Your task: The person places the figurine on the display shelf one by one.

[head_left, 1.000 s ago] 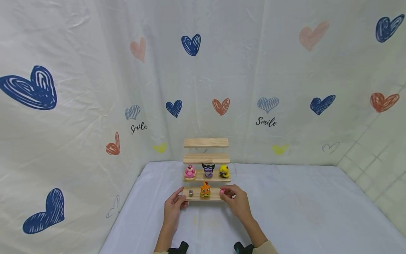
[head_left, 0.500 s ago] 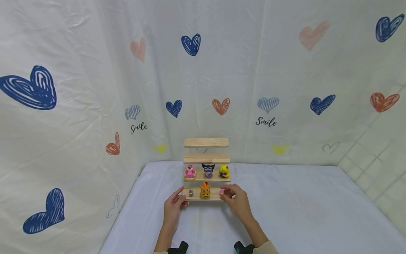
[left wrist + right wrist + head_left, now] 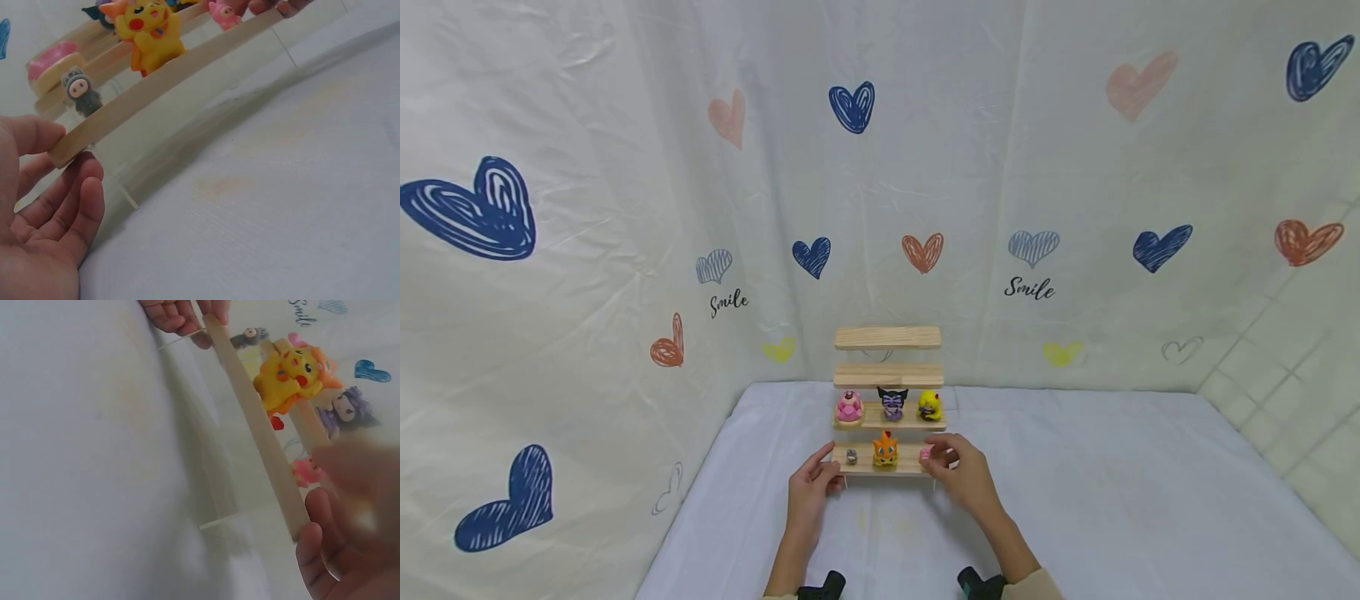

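Observation:
In the head view a wooden tiered shelf stands on the cloth. My left hand grips the left end of its lowest board, beside a small grey figurine. A yellow Pikachu figurine with an orange hood stands mid-board. At the right end my right hand pinches a small pink pig figurine, which stands on the board. Its fingers partly cover the pig in the head view, and one finger is blurred in the right wrist view.
The second board bears a pink figurine, a purple figurine with a black hood and a yellow-hooded figurine. Above are two bare boards, the upper board topmost. A white cloth covers the table; a heart-print curtain hangs behind.
My right hand and forearm have shifted very slightly, and its fingers have moved a little at the pig figurine. The left hand and the figurines hold their places.

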A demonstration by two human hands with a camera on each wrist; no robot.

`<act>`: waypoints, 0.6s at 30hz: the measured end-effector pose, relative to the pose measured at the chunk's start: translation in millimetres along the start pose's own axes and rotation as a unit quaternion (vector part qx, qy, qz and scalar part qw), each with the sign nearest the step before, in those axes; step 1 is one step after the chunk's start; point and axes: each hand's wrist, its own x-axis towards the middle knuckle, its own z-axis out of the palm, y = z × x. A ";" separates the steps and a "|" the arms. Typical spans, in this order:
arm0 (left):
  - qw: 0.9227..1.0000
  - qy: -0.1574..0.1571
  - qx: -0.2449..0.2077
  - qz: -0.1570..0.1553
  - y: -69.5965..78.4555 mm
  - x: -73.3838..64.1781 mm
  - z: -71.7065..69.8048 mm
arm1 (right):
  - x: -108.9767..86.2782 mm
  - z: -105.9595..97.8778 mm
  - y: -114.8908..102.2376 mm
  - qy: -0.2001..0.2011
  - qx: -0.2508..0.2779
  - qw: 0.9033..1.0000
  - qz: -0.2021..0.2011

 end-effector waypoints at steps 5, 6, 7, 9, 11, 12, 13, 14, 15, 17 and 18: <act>1.000 -0.001 -0.004 0.005 -0.6 1.4 0.5 | 3.0 -11.2 -1.6 -0.030 -0.003 1.000 0.008; 1.000 -0.001 -0.005 0.006 -0.7 1.6 0.5 | 3.5 -14.1 -1.7 -0.036 -0.003 0.999 0.007; 1.000 0.000 -0.005 0.006 -0.5 1.6 0.7 | 3.8 -17.2 -1.9 -0.043 -0.003 0.999 0.006; 1.000 0.003 -0.005 0.004 0.2 1.4 1.1 | 4.4 -24.0 -1.4 -0.054 -0.005 0.999 0.005; 1.000 0.005 -0.004 0.004 0.8 1.5 0.7 | 4.5 -31.5 -1.2 -0.060 -0.003 0.998 0.006; 1.000 0.008 -0.003 0.004 1.1 1.9 0.2 | 4.6 -35.1 -0.7 -0.061 -0.005 0.998 0.007; 1.000 0.012 -0.001 0.003 1.4 2.3 -0.4 | 4.6 -38.8 -0.3 -0.063 -0.006 0.998 0.009; 1.000 0.017 0.000 0.004 1.7 2.6 -0.9 | 4.4 -42.9 0.1 -0.065 -0.007 0.998 0.009; 1.000 0.023 0.002 0.007 2.2 3.0 -1.2 | 4.3 -47.2 0.9 -0.067 -0.008 0.998 0.011; 0.999 0.039 0.011 0.011 3.9 3.4 -1.8 | 3.5 -56.4 3.4 -0.071 -0.016 0.997 0.013; 0.999 0.049 0.018 0.014 5.0 3.3 -2.1 | 2.9 -61.3 5.0 -0.073 -0.022 0.997 0.013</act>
